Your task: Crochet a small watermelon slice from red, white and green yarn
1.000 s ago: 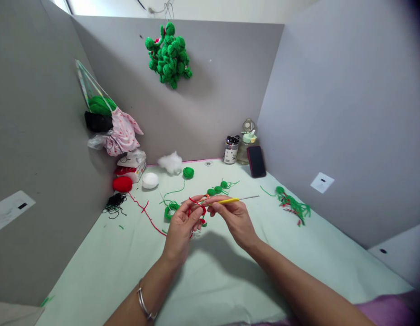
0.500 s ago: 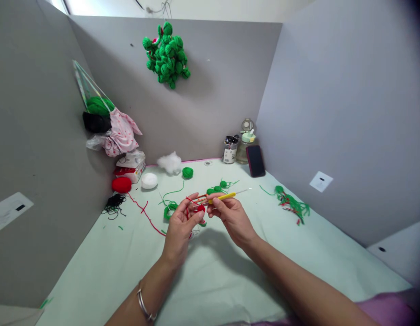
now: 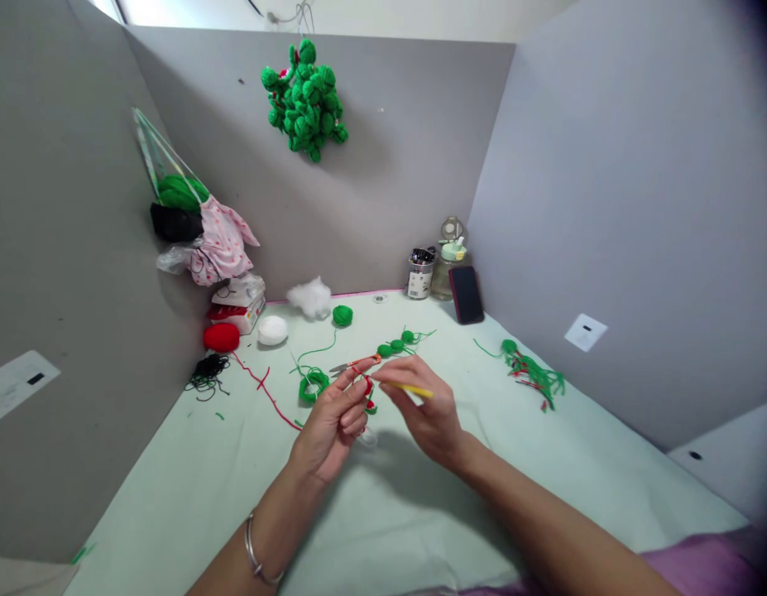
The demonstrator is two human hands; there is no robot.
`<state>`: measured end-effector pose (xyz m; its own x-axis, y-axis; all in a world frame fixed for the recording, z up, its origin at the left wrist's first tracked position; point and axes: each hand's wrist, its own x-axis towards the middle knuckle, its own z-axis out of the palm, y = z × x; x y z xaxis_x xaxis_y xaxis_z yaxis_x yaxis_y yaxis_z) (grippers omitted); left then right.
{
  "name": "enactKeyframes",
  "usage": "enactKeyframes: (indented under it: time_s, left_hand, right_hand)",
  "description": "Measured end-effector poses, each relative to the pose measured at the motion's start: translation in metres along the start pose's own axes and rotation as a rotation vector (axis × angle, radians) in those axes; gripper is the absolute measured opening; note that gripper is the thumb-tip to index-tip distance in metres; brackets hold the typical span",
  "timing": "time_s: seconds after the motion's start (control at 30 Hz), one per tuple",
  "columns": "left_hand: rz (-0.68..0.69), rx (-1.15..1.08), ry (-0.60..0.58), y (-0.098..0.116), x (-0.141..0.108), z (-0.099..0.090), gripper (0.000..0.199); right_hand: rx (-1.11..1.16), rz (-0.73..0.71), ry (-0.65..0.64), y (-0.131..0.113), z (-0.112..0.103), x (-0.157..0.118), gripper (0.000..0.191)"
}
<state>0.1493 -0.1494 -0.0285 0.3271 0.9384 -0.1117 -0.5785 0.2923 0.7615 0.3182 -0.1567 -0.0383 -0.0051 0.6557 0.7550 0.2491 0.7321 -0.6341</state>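
Note:
My left hand (image 3: pixel 333 422) pinches a small red crocheted piece (image 3: pixel 369 386) near the middle of the table. A red yarn strand runs from the left toward this hand. Just to the right, my right hand (image 3: pixel 428 410) is closed on a crochet hook with a yellow handle (image 3: pixel 414 389); the hook's tip meets the red work at the left fingertips and is too small to make out. Orange-handled scissors (image 3: pixel 366 362) lie behind the fingers. A loop of green yarn (image 3: pixel 313 386) rests left of my left hand.
Behind the hands are small green pieces (image 3: pixel 396 346), a green ball (image 3: pixel 342 315) and white stuffing (image 3: pixel 310 298). Red yarn (image 3: pixel 221 337) and white yarn (image 3: pixel 272 331) sit back left. A phone (image 3: pixel 467 295) leans back right, with green-red strands (image 3: pixel 532 372) nearer.
The yellow hook has swung so its handle points down to the right. My left fingers have curled in more, and the scissors behind them show more clearly.

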Motion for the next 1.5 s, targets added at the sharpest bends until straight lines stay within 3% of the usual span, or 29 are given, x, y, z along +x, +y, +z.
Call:
enactKeyframes:
  time_s: [0.23,0.33,0.47,0.57,0.73,1.0,1.17,1.5]
  left_hand:
    - [0.127,-0.004,0.092,-0.003,0.000,0.000,0.049]
    - [0.170,0.017,0.120,-0.013,-0.002,0.003,0.049]
    - [0.114,0.018,0.060,-0.017,0.000,0.002,0.046]
    - [0.081,0.011,0.037,-0.010,0.003,-0.001,0.046]
    - [0.150,0.043,0.075,-0.006,0.003,-0.002,0.047]
    - [0.201,0.157,0.075,-0.016,-0.002,0.003,0.054]
    - [0.228,0.155,0.088,-0.015,-0.003,0.004,0.059]
    - [0.220,0.149,0.069,-0.011,-0.006,0.005,0.053]
  right_hand:
    - [0.076,0.107,-0.016,0.003,-0.002,0.010,0.021]
    - [0.030,0.052,-0.044,0.005,0.006,0.000,0.016]
    - [0.015,-0.031,-0.049,0.006,0.009,-0.007,0.022]
    - [0.135,0.094,0.018,0.006,0.002,0.000,0.015]
    - [0.282,0.255,0.008,0.004,-0.006,0.012,0.024]
    - [0.366,0.317,-0.092,-0.004,0.003,0.007,0.014]
    - [0.418,0.380,-0.059,-0.002,0.001,0.008,0.010]
    - [0.597,0.513,-0.062,0.004,-0.003,0.011,0.029]
